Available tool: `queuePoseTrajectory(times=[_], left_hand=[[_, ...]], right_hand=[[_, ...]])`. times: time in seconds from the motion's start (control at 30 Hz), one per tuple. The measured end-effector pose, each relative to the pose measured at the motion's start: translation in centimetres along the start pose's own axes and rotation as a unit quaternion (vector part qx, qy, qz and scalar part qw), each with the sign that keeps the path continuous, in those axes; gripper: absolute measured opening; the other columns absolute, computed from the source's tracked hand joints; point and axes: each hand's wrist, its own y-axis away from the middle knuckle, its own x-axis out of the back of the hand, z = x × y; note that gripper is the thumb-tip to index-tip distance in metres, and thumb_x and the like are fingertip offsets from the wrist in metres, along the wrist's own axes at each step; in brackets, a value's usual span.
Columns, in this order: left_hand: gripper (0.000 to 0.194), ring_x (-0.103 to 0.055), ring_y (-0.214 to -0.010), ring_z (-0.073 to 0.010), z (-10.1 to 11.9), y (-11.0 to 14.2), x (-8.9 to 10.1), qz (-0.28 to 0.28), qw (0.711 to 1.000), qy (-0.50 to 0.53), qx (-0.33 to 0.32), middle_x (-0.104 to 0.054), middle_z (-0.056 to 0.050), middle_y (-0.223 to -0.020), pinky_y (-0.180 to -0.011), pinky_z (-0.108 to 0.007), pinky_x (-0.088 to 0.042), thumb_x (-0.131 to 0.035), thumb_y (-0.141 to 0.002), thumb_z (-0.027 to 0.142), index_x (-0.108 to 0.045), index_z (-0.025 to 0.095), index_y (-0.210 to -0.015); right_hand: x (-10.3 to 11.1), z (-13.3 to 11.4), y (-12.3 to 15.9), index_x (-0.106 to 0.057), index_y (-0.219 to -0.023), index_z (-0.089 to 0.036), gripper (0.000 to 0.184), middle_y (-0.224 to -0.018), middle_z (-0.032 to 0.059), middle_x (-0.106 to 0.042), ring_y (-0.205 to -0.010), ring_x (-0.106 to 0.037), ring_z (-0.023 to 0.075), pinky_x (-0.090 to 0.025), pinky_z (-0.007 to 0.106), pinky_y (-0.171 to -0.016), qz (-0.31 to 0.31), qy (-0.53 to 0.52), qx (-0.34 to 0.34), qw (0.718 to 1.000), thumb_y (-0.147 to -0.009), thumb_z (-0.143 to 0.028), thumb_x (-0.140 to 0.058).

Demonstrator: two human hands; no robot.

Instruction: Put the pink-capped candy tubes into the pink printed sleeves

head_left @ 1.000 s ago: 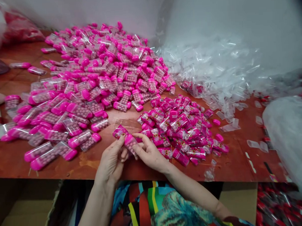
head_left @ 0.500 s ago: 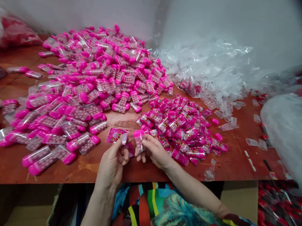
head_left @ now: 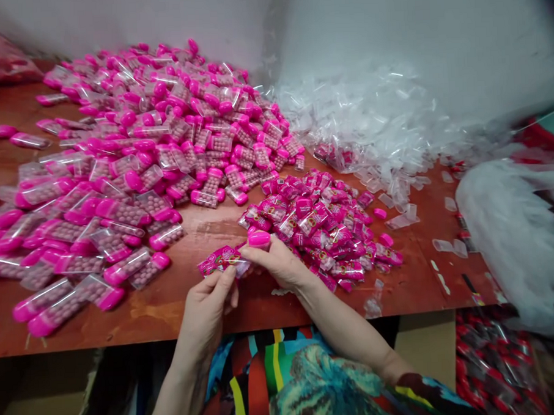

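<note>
My left hand point(head_left: 210, 299) is closed, pinching the edge of a pink printed wrapper point(head_left: 217, 260) between thumb and fingers. A shiny clear part of it shows by the fingertips. My right hand point(head_left: 279, 262) is closed around a small candy container whose pink cap point(head_left: 259, 238) sticks up past the fingers; its body is mostly hidden. The right fingertips meet the wrapper's right end, close to the left thumb. Just beyond my right hand lies a heap of wrapped pink containers point(head_left: 323, 221). A large pile of unwrapped pink-capped containers with pale candy balls point(head_left: 163, 133) spreads to the left.
Clear plastic pieces point(head_left: 365, 118) are piled against the wall at the back right. A whitish plastic bag point(head_left: 503, 234) stands at the right of the red-brown table point(head_left: 162, 310). Loose pink caps point(head_left: 385, 239) lie near the wrapped heap. Red-capped containers point(head_left: 495, 363) sit below the table edge.
My hands have come together: the right one brought the container to the wrapper in the left. The container's body, seen before, is now mostly covered. The view has shifted slightly right.
</note>
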Motion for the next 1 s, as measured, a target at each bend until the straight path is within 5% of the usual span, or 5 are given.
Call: queuePoseTrajectory(times=[0.27,0.43,0.67,0.8,1.0], left_hand=[[0.041,-0.037,-0.043,-0.0077,1.0,0.1,0.0,0.063,0.997,0.031,0.032,-0.049,0.003,-0.045,-0.041,-0.02,-0.023,-0.078,-0.069,0.052,-0.06,0.016,-0.061],[0.034,-0.035,-0.04,-0.0053,1.5,-0.5,0.2,0.087,0.988,0.126,0.035,-0.047,0.004,-0.042,-0.038,-0.018,-0.022,-0.081,-0.069,0.038,-0.058,0.014,-0.06],[0.026,-0.032,-0.035,-0.0019,1.6,-1.4,0.4,0.111,0.95,0.279,0.079,-0.052,0.008,-0.054,-0.032,-0.016,-0.024,-0.079,-0.071,0.02,-0.054,0.015,-0.068],[0.023,-0.034,-0.034,-0.0024,1.3,-1.4,0.1,0.106,0.948,0.283,0.095,-0.052,0.007,-0.051,-0.031,-0.015,-0.025,-0.076,-0.076,0.022,-0.055,0.015,-0.071],[0.033,-0.036,-0.034,-0.0047,0.8,-1.0,-0.2,0.083,0.964,0.236,0.088,-0.045,0.006,-0.039,-0.034,-0.016,-0.024,-0.079,-0.074,0.035,-0.054,0.015,-0.064]], right_hand=[[-0.4,0.7,-0.2,-0.055,-0.091,-0.017,0.035,-0.08,-0.0037,-0.06,-0.07,-0.058,0.0105,-0.048,0.024,-0.069,0.016,0.029,0.025,0.999,-0.071,-0.033,-0.079],[-0.3,0.7,-0.1,-0.048,-0.105,-0.02,0.035,-0.08,-0.0033,-0.061,-0.06,-0.054,0.0085,-0.043,0.02,-0.052,0.032,0.038,0.014,0.999,-0.084,-0.04,-0.067],[-0.6,2.2,2.9,-0.049,-0.114,-0.019,0.033,-0.081,-0.0015,-0.061,-0.051,-0.053,0.0063,-0.038,0.017,-0.044,-0.039,0.039,0.0,0.998,-0.095,-0.045,-0.052],[-1.5,3.7,3.8,-0.038,-0.137,-0.021,0.049,-0.076,-0.0033,-0.06,-0.048,-0.05,0.0062,-0.037,0.018,-0.044,-0.044,0.036,0.005,0.998,-0.096,-0.045,-0.052],[-2.1,4.7,3.3,-0.029,-0.143,-0.02,0.06,-0.072,-0.0046,-0.06,-0.043,-0.047,0.0056,-0.037,0.019,-0.044,-0.003,0.022,0.012,1.0,-0.095,-0.047,-0.053]])
